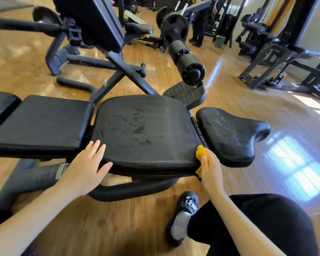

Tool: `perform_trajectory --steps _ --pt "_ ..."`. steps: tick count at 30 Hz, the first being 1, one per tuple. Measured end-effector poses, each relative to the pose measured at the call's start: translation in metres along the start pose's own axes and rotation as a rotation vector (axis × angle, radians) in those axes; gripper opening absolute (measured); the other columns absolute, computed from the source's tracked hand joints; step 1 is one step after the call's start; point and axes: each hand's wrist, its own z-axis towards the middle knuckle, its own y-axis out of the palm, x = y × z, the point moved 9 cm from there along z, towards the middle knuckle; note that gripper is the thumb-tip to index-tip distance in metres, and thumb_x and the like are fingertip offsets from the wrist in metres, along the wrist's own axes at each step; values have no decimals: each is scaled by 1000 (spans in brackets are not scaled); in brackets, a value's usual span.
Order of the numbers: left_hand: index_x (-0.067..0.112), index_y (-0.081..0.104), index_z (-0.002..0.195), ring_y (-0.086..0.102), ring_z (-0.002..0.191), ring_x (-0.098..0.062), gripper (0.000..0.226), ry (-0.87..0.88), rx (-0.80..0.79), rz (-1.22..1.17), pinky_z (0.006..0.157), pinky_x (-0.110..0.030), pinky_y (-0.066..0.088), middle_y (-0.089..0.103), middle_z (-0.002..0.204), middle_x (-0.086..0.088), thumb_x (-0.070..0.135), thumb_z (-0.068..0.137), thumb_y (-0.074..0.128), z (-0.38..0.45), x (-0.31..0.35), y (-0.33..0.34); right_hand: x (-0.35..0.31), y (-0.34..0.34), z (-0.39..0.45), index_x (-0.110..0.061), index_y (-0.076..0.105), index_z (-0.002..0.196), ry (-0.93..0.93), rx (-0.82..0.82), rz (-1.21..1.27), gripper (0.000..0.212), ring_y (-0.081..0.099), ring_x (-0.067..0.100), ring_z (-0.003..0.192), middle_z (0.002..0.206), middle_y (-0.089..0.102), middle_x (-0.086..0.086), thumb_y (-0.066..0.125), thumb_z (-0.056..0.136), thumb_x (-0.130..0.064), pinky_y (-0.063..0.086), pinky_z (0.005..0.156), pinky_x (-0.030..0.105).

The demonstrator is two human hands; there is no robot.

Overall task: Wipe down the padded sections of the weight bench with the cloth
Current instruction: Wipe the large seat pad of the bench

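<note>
The weight bench (pixel 140 130) shows 3 black pads in a row. On the middle pad (pixel 146 132), streaked with damp patches, the left hand (pixel 87 169) rests flat with straight fingers at its near left corner. At its near right corner the right hand (pixel 210 170) presses a yellow cloth (pixel 200 154) against the pad's edge, just beside the saddle-shaped pad (pixel 229 133).

The left hand (pixel 87 167) lies flat, fingers straight and spread. The right hand (pixel 210 169) curls its fingers around a bunched cloth (pixel 200 154).
</note>
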Motion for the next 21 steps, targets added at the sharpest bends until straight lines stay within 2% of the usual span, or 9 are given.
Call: perform_trajectory --steps 1,3,4,7,9,11,15,18,21 --pt "13 11 148 -1 144 -16 66 9 -7 7 114 -30 9 4 157 -2 44 95 36 -4 0 0 -9 5 -7 -15 57 121 -48 26 -55 51 55 23 108 123 57 3 28 90 -43 46 97 43" --pt "15 6 148 -4 143 -15 70 7 -17 21 113 -31 12 0 157 0 46 94 37 -10 1 -1 -42 24 -26 -12 58 117 -185 26 -181 53 48 22 119 126 58 5 27 86 -41 30 110 37" --pt "15 5 148 -4 143 -15 72 8 -17 26 113 -32 14 -1 157 0 47 93 39 -12 1 -2 -65 37 -36 -13 58 115 -304 11 -268 47 50 21 117 122 60 6 32 85 -37 28 108 33" --pt "14 5 148 -3 143 -16 75 27 -18 48 113 -31 15 -1 157 -2 48 91 42 -14 4 -2 -113 77 -62 -15 56 116 -588 -76 -435 42 56 21 112 119 63 2 42 83 -36 38 103 34" --pt "14 5 148 -2 143 -16 76 33 -24 46 112 -31 15 0 157 -2 47 91 42 -14 4 -3 -113 86 -61 -17 53 124 -691 -197 -490 47 53 19 116 126 60 1 44 83 -38 40 102 33" --pt "14 4 148 -3 143 -16 75 38 -34 37 112 -30 14 -1 157 -2 47 92 42 -14 5 -5 -94 78 -55 -20 46 130 -777 -311 -562 50 44 16 122 133 55 1 47 82 -37 34 105 30" --pt "14 2 148 -2 144 -17 77 50 -32 28 113 -30 15 -3 157 -3 48 92 43 -16 7 -8 -52 34 -30 -21 42 132 -668 -270 -501 54 38 15 125 135 50 0 54 80 -26 29 103 36" --pt "16 0 148 -1 144 -19 85 72 -36 62 112 -30 18 -6 156 -4 52 88 48 -19 7 -6 -60 39 -33 -14 51 127 -599 -205 -440 45 42 18 122 130 56 7 48 84 -25 24 109 26" --pt "17 -3 148 -4 143 -17 93 106 -65 108 112 -29 14 -10 156 -2 57 84 51 -19 2 -3 -99 86 -64 -13 56 123 -743 -223 -557 47 51 22 118 127 60 7 56 81 -34 36 107 33"
